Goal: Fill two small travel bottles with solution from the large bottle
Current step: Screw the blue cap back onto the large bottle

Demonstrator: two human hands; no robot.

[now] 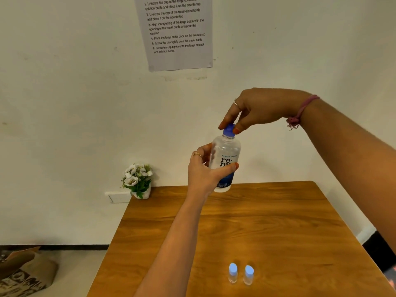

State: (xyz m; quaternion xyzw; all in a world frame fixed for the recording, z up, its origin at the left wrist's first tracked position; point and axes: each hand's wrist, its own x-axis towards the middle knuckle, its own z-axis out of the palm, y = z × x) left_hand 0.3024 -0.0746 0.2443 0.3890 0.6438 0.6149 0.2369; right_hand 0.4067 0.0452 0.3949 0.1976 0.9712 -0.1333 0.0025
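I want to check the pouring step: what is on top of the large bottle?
Its blue cap, pinched by the right hand. The opening beneath is covered. The left hand holds the large bottle.

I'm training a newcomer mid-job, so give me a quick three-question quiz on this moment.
1. True or false: the large contact lens solution bottle stands on the wooden table.
2. Which hand pinches the blue cap? A) left hand B) right hand C) neither
3. Fill in: both travel bottles, the left one and the right one, still have their caps ____.

Key
1. False: the left hand holds it up off the table.
2. B: the right hand's fingertips pinch the cap from above.
3. on
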